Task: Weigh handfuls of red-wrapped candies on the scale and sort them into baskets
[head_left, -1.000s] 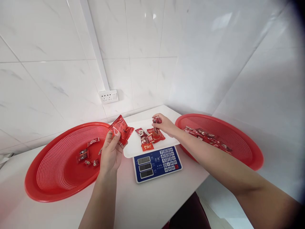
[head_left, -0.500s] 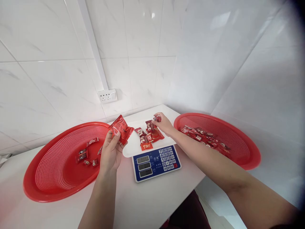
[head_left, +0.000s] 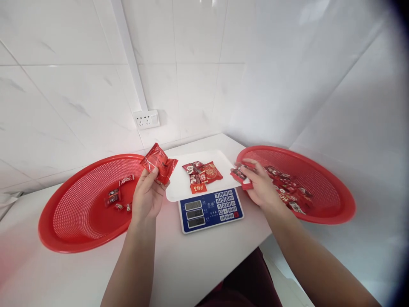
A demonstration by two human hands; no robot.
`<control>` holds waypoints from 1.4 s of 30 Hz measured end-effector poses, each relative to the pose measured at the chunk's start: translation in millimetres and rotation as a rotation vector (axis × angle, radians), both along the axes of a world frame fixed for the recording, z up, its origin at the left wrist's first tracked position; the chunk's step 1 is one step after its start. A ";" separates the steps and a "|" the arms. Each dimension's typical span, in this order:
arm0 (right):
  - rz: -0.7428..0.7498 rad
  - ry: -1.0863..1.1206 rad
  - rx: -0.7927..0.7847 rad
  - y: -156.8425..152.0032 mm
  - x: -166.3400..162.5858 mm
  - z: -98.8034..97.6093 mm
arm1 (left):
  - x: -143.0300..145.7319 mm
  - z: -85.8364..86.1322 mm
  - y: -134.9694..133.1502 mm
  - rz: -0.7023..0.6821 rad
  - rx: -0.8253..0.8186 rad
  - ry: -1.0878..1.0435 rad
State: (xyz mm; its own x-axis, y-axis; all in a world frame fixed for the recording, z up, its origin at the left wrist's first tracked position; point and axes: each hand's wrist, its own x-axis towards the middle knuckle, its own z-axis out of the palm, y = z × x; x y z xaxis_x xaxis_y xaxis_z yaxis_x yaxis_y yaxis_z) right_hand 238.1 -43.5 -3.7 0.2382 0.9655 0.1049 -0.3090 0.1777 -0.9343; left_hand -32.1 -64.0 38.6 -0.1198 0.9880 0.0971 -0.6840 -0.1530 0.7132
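My left hand (head_left: 147, 194) is closed on red shiny packets (head_left: 156, 160), held up between the left basket and the scale. In my right hand (head_left: 263, 187) are several small red wrapped sweets (head_left: 243, 175), pinched between thumb and fingers over the near left rim of the right basket. Between the hands stands a blue and white digital scale (head_left: 211, 213) with a white tray (head_left: 175, 192). Several red and dark red wrapped sweets (head_left: 198, 178) and a flat red packet with gold print (head_left: 211, 171) lie together on the tray.
A red mesh basket (head_left: 64, 204) on the left holds a few wrapped sweets. The red basket (head_left: 335, 200) on the right holds many more. Both stand on a white table (head_left: 179, 264) against a tiled wall with a socket (head_left: 146, 119).
My right hand has moved right from above the tray to the right basket's rim and now holds several sweets. My left hand still grips its packets. The view has shifted slightly.
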 end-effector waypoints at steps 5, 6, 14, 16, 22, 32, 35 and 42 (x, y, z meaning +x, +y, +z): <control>-0.130 -0.019 -0.026 -34.6 29.0 -7.3 | 0.2 2.5 -1.3 -0.009 -0.068 -0.059; -0.161 -0.029 -0.029 -39.1 34.0 -7.4 | 0.6 3.2 -1.7 -0.012 -0.073 -0.071; -0.245 -0.108 -0.044 -57.6 49.3 -8.4 | 2.7 7.2 -5.3 -0.022 -0.086 -0.094; -0.243 -0.085 -0.072 -57.9 48.2 -11.3 | 3.2 7.1 -5.7 0.006 -0.103 -0.076; -0.149 -0.114 -0.143 -56.7 36.7 -17.5 | 3.8 4.1 -3.8 0.041 -0.103 -0.028; 0.241 0.088 -0.268 -70.8 -20.0 -25.0 | 37.3 -11.7 -24.0 -0.357 0.051 0.518; 0.405 0.192 -0.251 -78.5 -36.8 -23.9 | 54.0 -18.8 -34.8 -0.524 0.064 0.747; 0.538 0.264 -0.156 -89.1 -38.9 -25.1 | 71.1 -29.8 -44.4 -0.571 0.043 0.845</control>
